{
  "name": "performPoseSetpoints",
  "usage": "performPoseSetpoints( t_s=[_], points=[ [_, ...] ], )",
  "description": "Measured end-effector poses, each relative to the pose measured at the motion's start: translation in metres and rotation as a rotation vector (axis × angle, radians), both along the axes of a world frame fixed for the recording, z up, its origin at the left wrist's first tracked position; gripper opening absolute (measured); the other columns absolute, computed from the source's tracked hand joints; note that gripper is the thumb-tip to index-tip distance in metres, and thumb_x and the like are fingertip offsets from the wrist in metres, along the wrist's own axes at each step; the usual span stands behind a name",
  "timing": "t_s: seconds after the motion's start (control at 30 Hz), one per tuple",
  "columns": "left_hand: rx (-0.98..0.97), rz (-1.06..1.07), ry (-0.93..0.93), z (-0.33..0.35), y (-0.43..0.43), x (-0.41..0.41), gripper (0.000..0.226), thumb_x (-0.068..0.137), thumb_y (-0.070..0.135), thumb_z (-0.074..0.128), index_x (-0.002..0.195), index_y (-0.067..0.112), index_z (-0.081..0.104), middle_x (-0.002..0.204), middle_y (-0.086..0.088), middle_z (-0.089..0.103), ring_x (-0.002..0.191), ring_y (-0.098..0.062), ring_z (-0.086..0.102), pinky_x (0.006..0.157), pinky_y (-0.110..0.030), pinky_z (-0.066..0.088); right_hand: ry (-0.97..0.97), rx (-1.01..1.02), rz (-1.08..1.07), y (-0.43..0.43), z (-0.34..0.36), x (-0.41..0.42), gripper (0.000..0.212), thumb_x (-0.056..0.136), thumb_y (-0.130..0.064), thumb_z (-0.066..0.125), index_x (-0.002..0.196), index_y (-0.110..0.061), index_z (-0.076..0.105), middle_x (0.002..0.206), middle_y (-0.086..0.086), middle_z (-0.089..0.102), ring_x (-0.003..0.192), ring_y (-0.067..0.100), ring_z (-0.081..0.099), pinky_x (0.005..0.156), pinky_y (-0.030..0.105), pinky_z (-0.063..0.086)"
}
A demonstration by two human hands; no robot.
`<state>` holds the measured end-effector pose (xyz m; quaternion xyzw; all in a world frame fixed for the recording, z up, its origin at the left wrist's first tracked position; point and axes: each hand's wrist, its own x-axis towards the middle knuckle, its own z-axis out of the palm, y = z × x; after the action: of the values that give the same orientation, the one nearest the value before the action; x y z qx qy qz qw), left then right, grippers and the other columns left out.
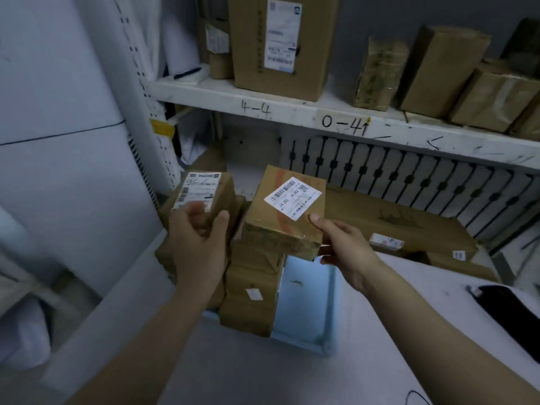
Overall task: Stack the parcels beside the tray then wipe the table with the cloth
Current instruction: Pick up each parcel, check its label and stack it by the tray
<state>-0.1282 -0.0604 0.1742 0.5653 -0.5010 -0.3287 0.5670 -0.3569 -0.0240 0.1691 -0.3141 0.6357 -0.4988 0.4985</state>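
While left hand curls fingers round left parcel | right hand pinches J4-J02 parcel, thumb atop

Square brown cardboard parcel: plain brown, one orange-red stripe across the top, white label with black barcodes.
Narrow brown cardboard parcel: white label with black barcode, black pen scrawl, teal strip.
Shallow plastic tray: pale blue.
Flat table: white.
Metal shelf: white, black handwritten numbers and scuffs.
Slatted back panel: pale grey slats, black gaps.

parcel storeroom: numbered shelf of labelled cartons
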Motion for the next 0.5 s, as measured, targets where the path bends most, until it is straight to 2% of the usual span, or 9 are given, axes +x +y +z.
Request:
performPoseSetpoints(
  t_s=[0.1, 0.17, 0.23, 0.37, 0.43, 0.5],
  points=[
    [-0.015, 0.103, 0.011, -0.010, -0.017, 0.021, 0.051, 0.076, 0.042, 0.071, 0.120, 0.031, 0.046, 0.126, 0.002, 0.048, 0.117, -0.020, 0.053, 0.096, -0.044, 0.052, 0.010, 0.032, 0.016, -0.022, -0.002, 0.018, 0.044, 0.086, -0.045, 0.071, 0.113, -0.011, 0.068, 0.085, 0.006, 0.070, 0.072, 0.022, 0.060, 0.057, 0.028, 0.046],
    [0.035, 0.150, -0.074, -0.013, -0.025, 0.031, 0.060, 0.077, 0.035, 0.074, 0.129, 0.024, 0.047, 0.130, 0.003, 0.040, 0.128, -0.021, 0.039, 0.106, -0.039, 0.041, 0.024, 0.053, 0.027, -0.034, -0.002, 0.028, 0.043, 0.087, -0.045, 0.070, 0.113, -0.011, 0.068, 0.086, 0.007, 0.070, 0.073, 0.023, 0.060, 0.056, 0.028, 0.046],
    [0.118, 0.181, -0.167, -0.016, -0.033, 0.036, 0.068, 0.079, 0.031, 0.076, 0.138, 0.020, 0.044, 0.143, -0.005, 0.034, 0.134, -0.024, 0.028, 0.109, -0.036, 0.032, 0.030, 0.070, 0.037, -0.042, -0.003, 0.037, 0.041, 0.089, -0.045, 0.069, 0.112, -0.011, 0.068, 0.087, 0.007, 0.070, 0.073, 0.023, 0.061, 0.056, 0.028, 0.046],
    [0.196, 0.072, -0.191, -0.030, -0.051, 0.042, 0.077, 0.077, 0.044, 0.077, 0.143, 0.038, 0.038, 0.155, -0.001, 0.019, 0.143, -0.028, 0.018, 0.113, -0.053, 0.031, 0.054, 0.092, 0.015, -0.050, -0.006, 0.048, 0.041, 0.089, -0.045, 0.069, 0.113, -0.012, 0.067, 0.090, 0.009, 0.069, 0.072, 0.023, 0.059, 0.057, 0.029, 0.046],
    [0.219, 0.021, -0.186, -0.035, -0.058, 0.041, 0.078, 0.076, 0.048, 0.077, 0.143, 0.045, 0.036, 0.157, 0.003, 0.015, 0.145, -0.027, 0.016, 0.114, -0.052, 0.029, 0.059, 0.095, -0.004, -0.051, -0.007, 0.051, 0.042, 0.089, -0.045, 0.069, 0.115, -0.012, 0.066, 0.093, 0.010, 0.070, 0.070, 0.023, 0.059, 0.057, 0.029, 0.047],
    [0.239, -0.006, -0.181, -0.034, -0.062, 0.038, 0.077, 0.076, 0.050, 0.076, 0.143, 0.044, 0.038, 0.157, 0.005, 0.014, 0.145, -0.026, 0.017, 0.114, -0.048, 0.025, 0.080, 0.097, -0.015, -0.051, -0.009, 0.052, 0.044, 0.089, -0.045, 0.068, 0.117, -0.012, 0.064, 0.097, 0.010, 0.070, 0.068, 0.023, 0.060, 0.057, 0.030, 0.047]
  ],
)
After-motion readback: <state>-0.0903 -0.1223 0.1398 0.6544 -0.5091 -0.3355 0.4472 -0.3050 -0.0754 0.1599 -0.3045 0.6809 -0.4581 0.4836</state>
